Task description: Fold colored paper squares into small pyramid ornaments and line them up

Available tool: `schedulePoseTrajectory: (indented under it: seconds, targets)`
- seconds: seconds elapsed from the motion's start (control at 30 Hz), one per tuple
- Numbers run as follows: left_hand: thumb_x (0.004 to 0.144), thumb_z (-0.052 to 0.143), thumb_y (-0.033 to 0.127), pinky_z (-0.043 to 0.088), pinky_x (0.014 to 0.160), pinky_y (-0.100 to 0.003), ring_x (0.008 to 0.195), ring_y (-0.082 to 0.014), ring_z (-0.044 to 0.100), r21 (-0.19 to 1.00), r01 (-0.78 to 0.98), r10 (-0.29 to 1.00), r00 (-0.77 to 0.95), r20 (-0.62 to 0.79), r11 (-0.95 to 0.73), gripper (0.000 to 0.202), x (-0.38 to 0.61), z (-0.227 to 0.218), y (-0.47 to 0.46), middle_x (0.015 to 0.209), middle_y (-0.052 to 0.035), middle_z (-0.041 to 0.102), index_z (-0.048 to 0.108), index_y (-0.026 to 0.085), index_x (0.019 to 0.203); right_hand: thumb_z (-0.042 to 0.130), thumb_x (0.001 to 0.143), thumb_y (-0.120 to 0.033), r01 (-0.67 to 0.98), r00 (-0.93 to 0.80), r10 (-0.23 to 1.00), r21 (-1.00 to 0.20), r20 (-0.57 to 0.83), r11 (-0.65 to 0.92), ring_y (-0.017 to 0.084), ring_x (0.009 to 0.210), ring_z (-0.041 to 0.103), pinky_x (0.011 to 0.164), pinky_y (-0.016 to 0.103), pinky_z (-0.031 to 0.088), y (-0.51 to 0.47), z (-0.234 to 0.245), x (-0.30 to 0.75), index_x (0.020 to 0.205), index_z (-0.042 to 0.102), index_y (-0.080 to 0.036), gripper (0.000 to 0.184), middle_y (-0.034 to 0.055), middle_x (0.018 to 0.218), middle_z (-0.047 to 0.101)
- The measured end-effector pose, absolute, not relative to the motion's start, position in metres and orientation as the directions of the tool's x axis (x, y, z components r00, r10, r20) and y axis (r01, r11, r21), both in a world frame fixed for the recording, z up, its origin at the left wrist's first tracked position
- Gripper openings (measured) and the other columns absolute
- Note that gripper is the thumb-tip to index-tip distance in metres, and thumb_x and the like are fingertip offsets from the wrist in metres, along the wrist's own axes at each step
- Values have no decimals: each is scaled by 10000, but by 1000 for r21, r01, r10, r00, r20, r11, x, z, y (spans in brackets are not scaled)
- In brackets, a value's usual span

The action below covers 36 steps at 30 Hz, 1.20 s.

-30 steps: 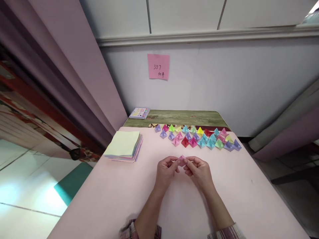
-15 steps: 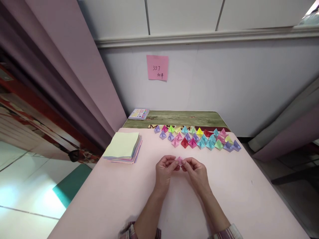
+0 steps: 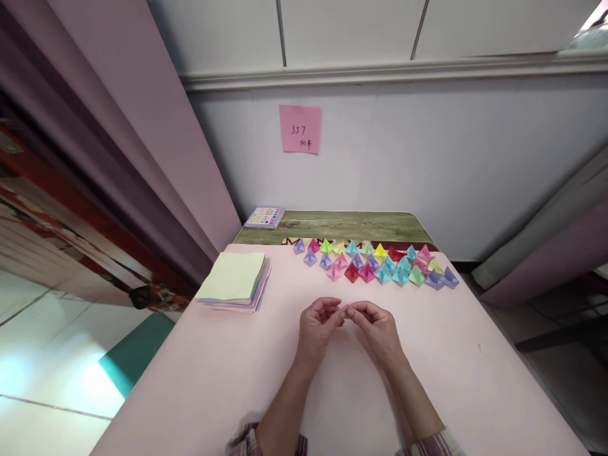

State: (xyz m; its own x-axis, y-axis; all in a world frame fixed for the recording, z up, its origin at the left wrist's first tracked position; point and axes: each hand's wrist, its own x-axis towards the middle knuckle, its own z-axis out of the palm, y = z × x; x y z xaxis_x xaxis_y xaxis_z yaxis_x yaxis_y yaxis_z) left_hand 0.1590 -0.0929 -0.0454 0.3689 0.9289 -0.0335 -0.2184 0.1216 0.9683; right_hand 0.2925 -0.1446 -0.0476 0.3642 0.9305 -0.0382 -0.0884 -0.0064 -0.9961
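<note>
Between my two hands, over the middle of the table, is a small folded pink paper, mostly covered by the fingertips. My left hand pinches its left side with thumb and fingers. On the right side, my right hand grips it the same way, and the two thumbs nearly meet. Beyond the hands stand rows of small folded paper pieces in purple, pink, red, green, yellow and blue. To the left lies a stack of square coloured paper with a pale yellow sheet on top.
The pink-covered table has a green wood-patterned strip at its far end, with a printed packet on its left corner. A pink note with handwriting sticks to the white wall. Curtains hang at the left.
The pink paper has turned or been pressed flatter, so only a thin edge shows now. My hands have come slightly closer together; the rows and the stack are unmoved.
</note>
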Motion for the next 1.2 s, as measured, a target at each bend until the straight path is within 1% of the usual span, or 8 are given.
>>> schedulePoseTrajectory:
  seconds: [0.13,0.37,0.5,0.63,0.77,0.97,1.1,1.2]
  targets:
    - [749,732,329,489,671,-257,653,-131,593,982,-153,919,391,-46,114,200,157,-43,-92,709,-38,674,694,137,788,738,740,-477,-23,373,927,-1000,-17,-10,215,758,667,735,323,511,-145,-51,292,790,721,-180,301,67,783,736]
    - [753,691,294,433,627,-233,652,-135,556,998,23,917,397,45,-59,150,153,-40,-91,674,-16,634,680,158,690,728,728,-508,-30,306,950,-998,-56,-49,211,738,654,698,304,511,-145,-53,292,797,707,-175,341,66,774,715]
    - [728,718,336,430,591,-229,596,-120,547,994,-64,908,416,-57,91,190,157,-45,-93,654,-2,627,659,157,709,706,730,-531,30,359,932,-997,-54,-69,178,643,600,616,273,471,-145,-52,294,732,684,-173,359,44,686,680]
    - [720,739,381,472,622,-250,592,-126,579,963,-145,896,420,-148,227,256,160,-51,-94,651,-12,642,651,144,763,685,747,-537,0,430,902,-999,-35,-39,143,581,527,562,248,418,-144,-53,293,735,657,-171,367,12,625,618]
    - [747,718,383,464,610,-240,572,-117,564,972,-138,918,376,-129,193,257,159,-55,-92,609,-3,620,631,141,742,650,781,-524,53,408,913,-998,-10,-34,128,555,480,532,237,383,-143,-57,292,750,631,-181,345,-1,621,588]
    - [738,727,386,451,602,-226,576,-107,542,976,-172,953,291,-78,132,263,161,-54,-91,610,13,602,600,156,726,635,794,-485,198,344,938,-979,26,-46,139,560,500,532,244,387,-143,-57,293,711,637,-195,302,8,630,610]
    - [763,692,454,445,554,-228,549,-114,552,975,-96,891,431,-141,200,323,161,-53,-92,618,-13,622,629,141,711,637,799,-485,123,409,912,-992,25,-28,153,585,551,570,251,427,-144,-57,292,728,626,-197,297,17,652,641]
    - [754,688,487,412,483,-216,488,-104,526,977,-31,869,464,-173,212,351,160,-53,-94,598,-8,616,621,149,693,649,800,-481,94,419,908,-995,23,-19,154,597,565,578,249,436,-143,-58,293,738,625,-193,296,22,665,650]
